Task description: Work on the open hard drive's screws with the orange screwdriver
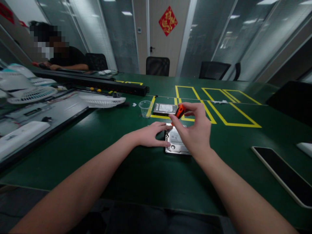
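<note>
A silver hard drive [179, 148] lies flat on the green table in front of me, its right part hidden by my right hand. My left hand [153, 135] holds it at the left side, thumb and index finger spread apart and pressing on its top face. Between the thumb and fingers of my right hand [196, 130] is an orange and black screwdriver [180, 111], tilted above the drive. Its tip points down toward the drive's upper left, near my left index finger; whether it sits in a screw I cannot tell.
Beyond the drive lie a second hard drive [165, 109] and a clear plastic cup [145, 110]. A phone [284, 174] is at the right. White fan parts [102, 100] and a long black bar [97, 81] crowd the left. Another person [70, 58] sits at the far left.
</note>
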### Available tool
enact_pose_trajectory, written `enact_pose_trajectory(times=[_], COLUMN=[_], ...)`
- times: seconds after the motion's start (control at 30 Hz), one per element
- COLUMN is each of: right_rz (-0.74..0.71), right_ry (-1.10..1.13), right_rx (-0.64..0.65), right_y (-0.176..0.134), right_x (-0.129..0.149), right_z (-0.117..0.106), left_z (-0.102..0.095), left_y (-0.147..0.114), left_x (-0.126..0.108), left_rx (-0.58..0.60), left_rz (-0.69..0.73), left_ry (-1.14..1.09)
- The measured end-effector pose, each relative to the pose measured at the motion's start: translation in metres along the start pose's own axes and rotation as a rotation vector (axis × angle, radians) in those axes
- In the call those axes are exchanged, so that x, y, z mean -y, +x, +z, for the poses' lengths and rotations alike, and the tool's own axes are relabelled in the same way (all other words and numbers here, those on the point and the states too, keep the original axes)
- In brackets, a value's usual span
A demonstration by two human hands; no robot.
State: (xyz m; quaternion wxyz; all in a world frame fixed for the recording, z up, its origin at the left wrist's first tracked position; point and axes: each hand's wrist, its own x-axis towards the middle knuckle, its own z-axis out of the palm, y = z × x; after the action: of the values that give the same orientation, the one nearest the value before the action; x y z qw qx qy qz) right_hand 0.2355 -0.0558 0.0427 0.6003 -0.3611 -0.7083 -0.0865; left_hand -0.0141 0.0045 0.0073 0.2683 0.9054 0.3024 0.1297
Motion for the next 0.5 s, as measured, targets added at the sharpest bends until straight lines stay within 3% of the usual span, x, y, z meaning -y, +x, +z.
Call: enact_pose_trajectory(times=[0.33,0.5], right_rz=[0.010,-0.068], right_ry=[0.052,-0.002], right_rx=[-0.002,-0.005], right_y=[-0.0031,0.0005], right_x=[0.0006,0.0039], right_z=[0.0050,0.0041], left_z=[0.0009,0.0029], left_y=[0.0004,0.0002], left_x=[0.0006,0.0038], left_rx=[-0.008,-0.013], left_rz=[0.001,-0.001], left_ry=[0.001,0.004])
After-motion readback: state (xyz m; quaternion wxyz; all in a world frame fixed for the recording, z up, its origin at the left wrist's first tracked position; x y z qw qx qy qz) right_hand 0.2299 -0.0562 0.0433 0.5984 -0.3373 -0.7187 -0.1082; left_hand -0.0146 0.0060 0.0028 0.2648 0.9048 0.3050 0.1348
